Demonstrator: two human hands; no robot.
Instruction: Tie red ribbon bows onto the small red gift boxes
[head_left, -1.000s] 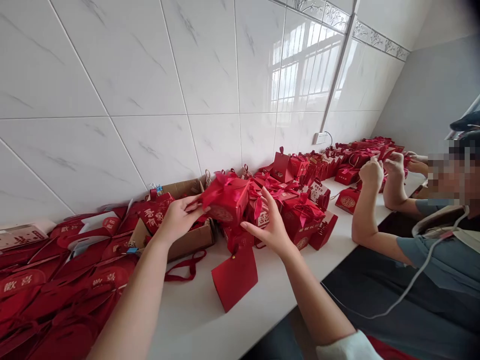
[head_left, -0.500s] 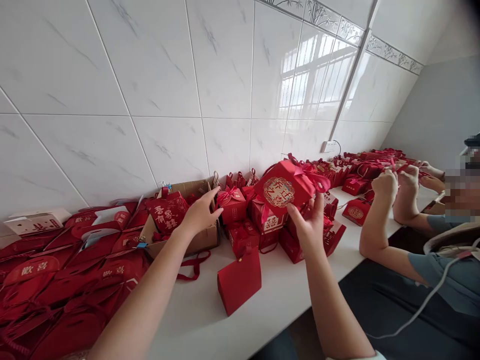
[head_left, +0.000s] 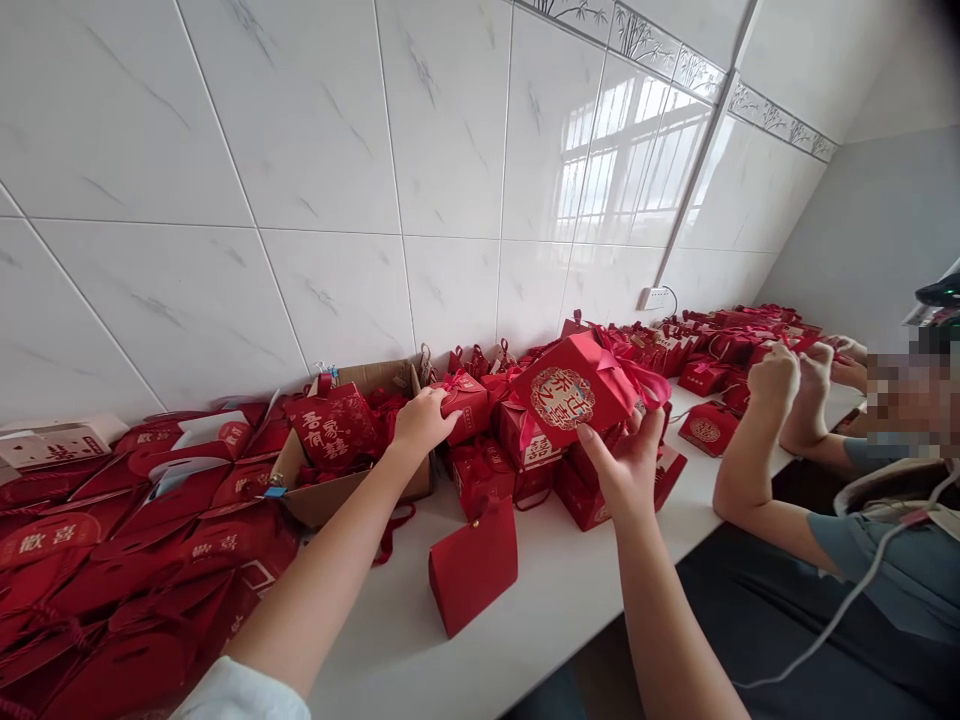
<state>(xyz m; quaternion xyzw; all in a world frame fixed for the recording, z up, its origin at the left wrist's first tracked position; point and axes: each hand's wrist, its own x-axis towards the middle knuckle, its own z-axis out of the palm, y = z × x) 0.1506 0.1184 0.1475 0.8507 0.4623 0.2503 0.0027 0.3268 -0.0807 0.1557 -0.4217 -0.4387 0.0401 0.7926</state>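
Observation:
My right hand grips a red gift box with a round gold emblem and a pink ribbon bow, raised and tilted above the other boxes. My left hand has its fingers and thumb closed on the left side of a smaller red ribboned gift box in the cluster; part of the grip is hidden. A plain red box with a gold stud stands on the white table between my forearms. Behind my left wrist is an open cardboard carton holding red boxes, one with gold lettering.
Flat red packages cover the left of the table. More red boxes line the tiled wall to the right. At right, a co-worker's hands are raised at a ribbon, and a white cable hangs there.
My left hand has moved slightly right and closed on the smaller gift box, which now looks tilted. My right hand still holds the emblem box, now slightly lower and turned.

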